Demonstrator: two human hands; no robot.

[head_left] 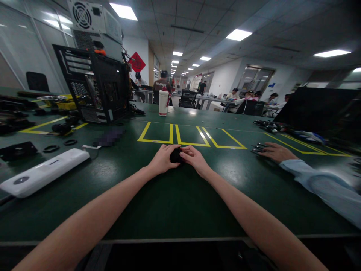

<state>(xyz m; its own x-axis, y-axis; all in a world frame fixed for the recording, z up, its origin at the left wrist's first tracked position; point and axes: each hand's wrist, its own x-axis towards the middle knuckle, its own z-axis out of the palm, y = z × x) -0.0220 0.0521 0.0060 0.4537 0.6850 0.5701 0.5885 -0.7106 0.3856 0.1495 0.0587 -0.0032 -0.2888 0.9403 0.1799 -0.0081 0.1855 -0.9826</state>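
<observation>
A small black object (175,155) is held between my two hands, low over the green table (169,210) or resting on it. My left hand (163,159) curls round its left side, with fingers over the top and the thumb below. From the right, my right hand (194,158) pinches its edge with thumb and fingertips. The fingers hide much of the object, and its exact kind cannot be made out. Yellow tape outlines (192,144) lie on the table just beyond my hands.
To the left are a white power strip (46,172), black rings (51,149) and an open computer case (98,84). A white cup (163,102) stands farther back. At right, another person's hand (278,152) touches small dark items.
</observation>
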